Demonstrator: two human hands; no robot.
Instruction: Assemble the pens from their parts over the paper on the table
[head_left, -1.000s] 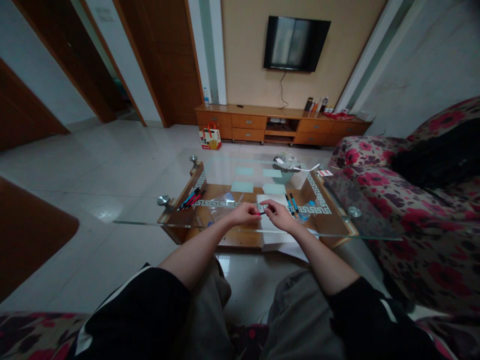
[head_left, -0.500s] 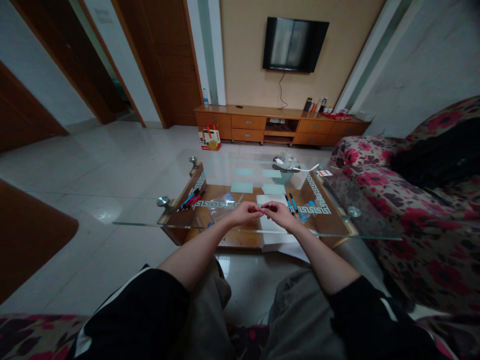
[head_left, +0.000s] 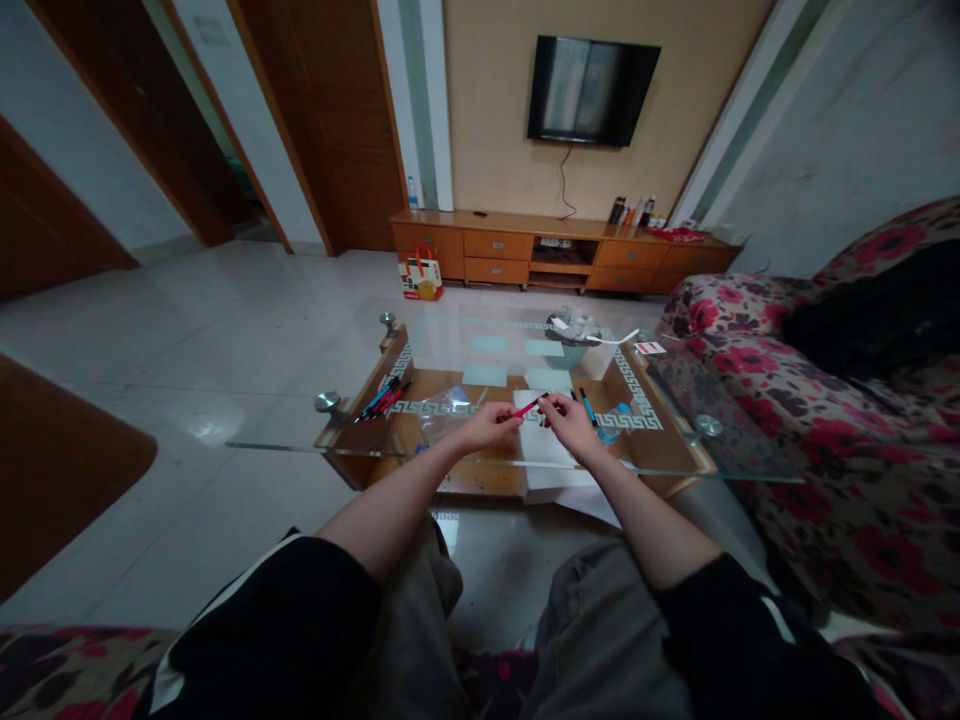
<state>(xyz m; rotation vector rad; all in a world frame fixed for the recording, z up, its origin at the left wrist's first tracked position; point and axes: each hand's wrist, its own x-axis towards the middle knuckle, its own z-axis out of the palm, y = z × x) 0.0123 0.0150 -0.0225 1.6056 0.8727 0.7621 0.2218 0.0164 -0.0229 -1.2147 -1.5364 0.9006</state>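
Note:
Above the glass table, a red pen (head_left: 528,408) with a dark end spans the gap between my two hands. My left hand (head_left: 492,427) pinches its red end. The fingers of my right hand (head_left: 568,424) are closed round the dark end. To the left, a bunch of blue, red and black pens (head_left: 384,399) lies on the glass. A blue pen (head_left: 587,406) lies just beyond my right hand, partly hidden by it. Near my left hand there is a clear plastic bag (head_left: 444,408).
The glass tabletop (head_left: 285,448) has metal corner fittings. White paper (head_left: 551,482) shows below my right hand. At the back right stand a basket (head_left: 574,350) and a red-and-white card (head_left: 649,348). A floral sofa (head_left: 757,365) is on the right.
My hands were fingertip to fingertip with only a bit of red showing. Now the right hand has moved slightly right and down, and the red pen shows between them.

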